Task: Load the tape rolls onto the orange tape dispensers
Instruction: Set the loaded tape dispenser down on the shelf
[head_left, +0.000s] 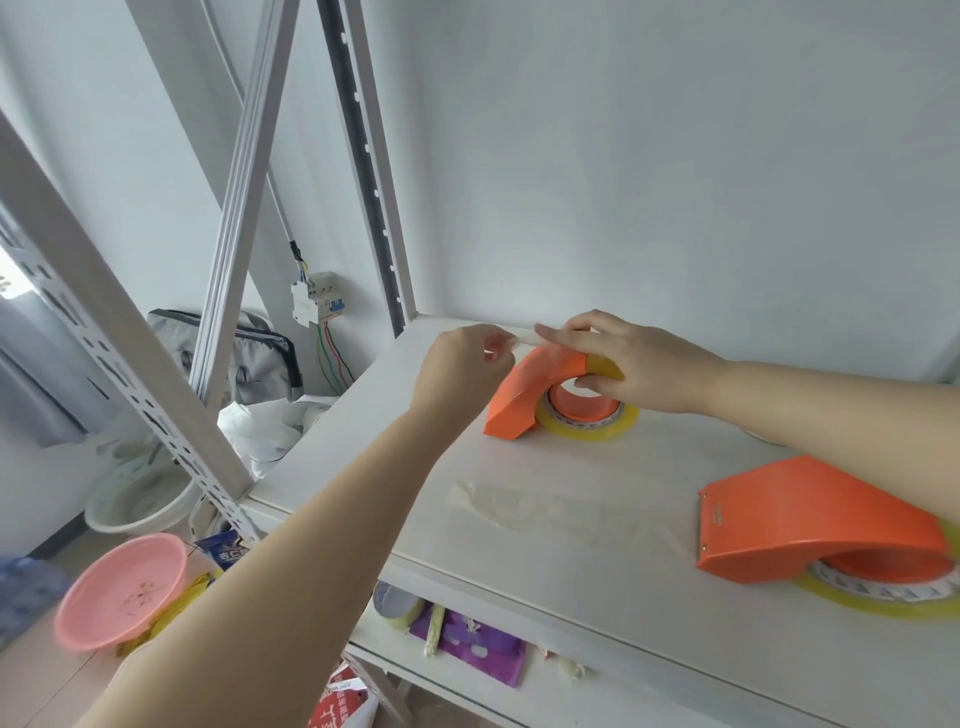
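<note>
On the white shelf (519, 519) I've got two orange dispensers, both with yellowish tape rolls already sitting in them. My right hand (639, 364) is clamped on the far dispenser (524, 395) and its roll (592, 426), thumb inside the core. My left hand (462, 364) is pinching the loose tape end (522, 339) just beside it. The near dispenser (810, 525) sits well apart with its roll (883, 597), by my right forearm.

Two orange hard-plastic tape dispensers, far (524, 395) and near (810, 525): smooth, semi-gloss. Yellowish clear tape rolls, far (592, 426) and near (883, 605): glossy film on printed paper cores. White shelf board (571, 545): matt, faint wood grain. Grey perforated metal uprights (119, 332): painted, matt. Pink plastic basin (122, 592): smooth, slight sheen.
</note>
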